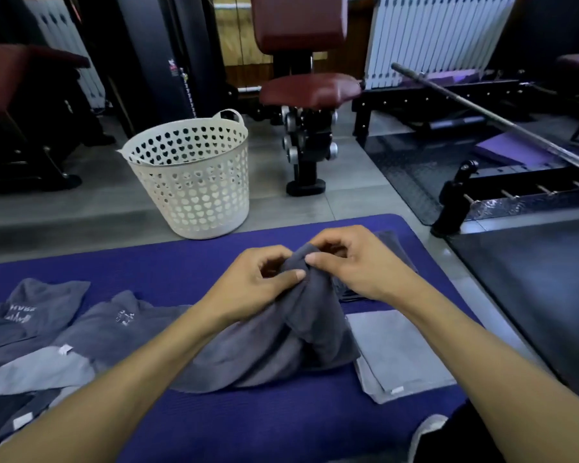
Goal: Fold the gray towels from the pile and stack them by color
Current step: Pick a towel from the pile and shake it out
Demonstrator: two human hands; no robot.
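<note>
A dark gray towel [281, 342] hangs bunched over the blue mat [188, 262], lifted at its top edge. My left hand [261, 279] pinches that edge between thumb and fingers. Right beside it, my right hand [351, 262] pinches the same edge. A folded light gray stack [398, 355] lies at the right of the mat. Behind my right hand a folded dark gray stack [395, 248] shows partly. The loose pile of gray towels [41, 332] spreads over the mat's left side.
A white plastic basket [194, 182] with heart-shaped holes stands on the floor beyond the mat. Gym benches with maroon pads [310, 90], a dumbbell rack and a barbell [502, 118] fill the room behind. My shoe [427, 436] is at the bottom right.
</note>
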